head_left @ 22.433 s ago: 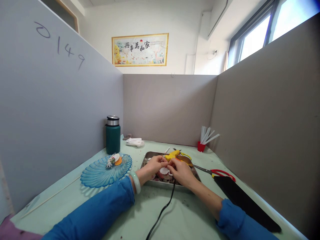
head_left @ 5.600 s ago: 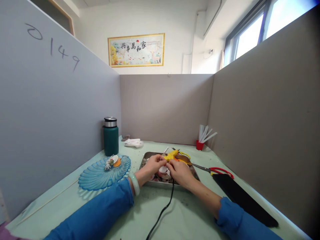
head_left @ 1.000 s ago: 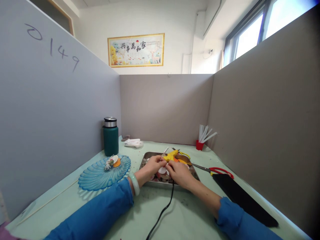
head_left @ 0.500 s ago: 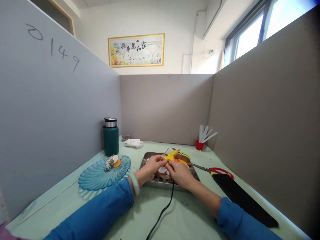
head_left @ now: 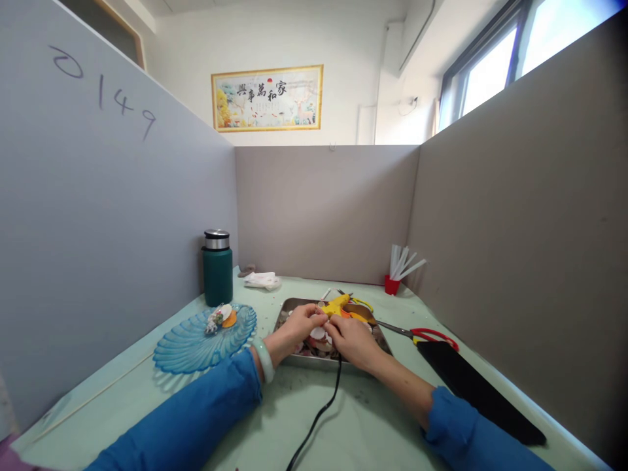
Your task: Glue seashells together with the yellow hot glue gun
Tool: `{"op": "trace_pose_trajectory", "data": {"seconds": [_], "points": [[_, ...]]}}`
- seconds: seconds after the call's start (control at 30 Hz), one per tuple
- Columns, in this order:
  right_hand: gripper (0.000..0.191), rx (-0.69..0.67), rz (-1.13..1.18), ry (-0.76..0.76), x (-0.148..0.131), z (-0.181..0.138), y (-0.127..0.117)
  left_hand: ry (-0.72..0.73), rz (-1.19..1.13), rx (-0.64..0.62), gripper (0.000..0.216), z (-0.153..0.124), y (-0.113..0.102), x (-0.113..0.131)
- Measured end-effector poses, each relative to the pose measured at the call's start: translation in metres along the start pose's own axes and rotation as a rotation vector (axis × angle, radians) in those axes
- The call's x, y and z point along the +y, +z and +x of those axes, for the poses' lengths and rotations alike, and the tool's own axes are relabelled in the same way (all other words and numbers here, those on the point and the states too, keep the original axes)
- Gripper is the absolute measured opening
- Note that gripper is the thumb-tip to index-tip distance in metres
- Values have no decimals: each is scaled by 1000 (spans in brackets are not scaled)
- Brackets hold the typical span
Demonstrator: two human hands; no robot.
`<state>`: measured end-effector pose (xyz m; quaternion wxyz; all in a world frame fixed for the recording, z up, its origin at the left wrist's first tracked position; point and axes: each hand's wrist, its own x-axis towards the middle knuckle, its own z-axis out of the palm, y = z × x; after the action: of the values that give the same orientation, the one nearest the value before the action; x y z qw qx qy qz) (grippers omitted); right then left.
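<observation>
Both my hands meet over a metal tray (head_left: 286, 309) that holds several shells and small round pieces. My left hand (head_left: 297, 326) is closed in a pinch on a small piece that I cannot make out. My right hand (head_left: 354, 341) is closed too, fingertips touching the same small piece. A yellow glue gun (head_left: 337, 305) lies in the tray just behind my fingers, and its black cord (head_left: 318, 413) runs toward me across the table. A pale bangle sits on my left wrist.
A blue shell-shaped glass plate (head_left: 196, 347) with a few shells lies at the left, a green flask (head_left: 218, 267) behind it. Red-handled scissors (head_left: 428, 337) and a black case (head_left: 475, 390) lie at the right. A red cup of glue sticks (head_left: 392, 282) stands at the back. Partition walls enclose three sides.
Nothing notable has changed; both hands stay pinched together over the tray with only tiny finger shifts.
</observation>
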<state>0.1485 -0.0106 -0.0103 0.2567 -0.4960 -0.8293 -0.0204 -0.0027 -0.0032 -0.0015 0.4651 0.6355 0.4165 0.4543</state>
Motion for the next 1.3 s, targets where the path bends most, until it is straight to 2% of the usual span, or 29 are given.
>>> {"op": "trace_pose_trajectory", "data": {"seconds": [0.43, 0.63, 1.07, 1.3], "points": [[41, -45, -24, 41, -4, 0, -3, -22, 20, -33, 32, 1, 0, -3], [40, -27, -26, 36, -2, 0, -2, -32, 27, -32, 29, 2, -1, -5], [40, 8, 3, 65, 1, 2, 2, -76, -56, -23, 23, -3, 3, 6], [39, 4, 14, 67, -1, 5, 0, -68, -72, 5, 26, -2, 3, 5]]}}
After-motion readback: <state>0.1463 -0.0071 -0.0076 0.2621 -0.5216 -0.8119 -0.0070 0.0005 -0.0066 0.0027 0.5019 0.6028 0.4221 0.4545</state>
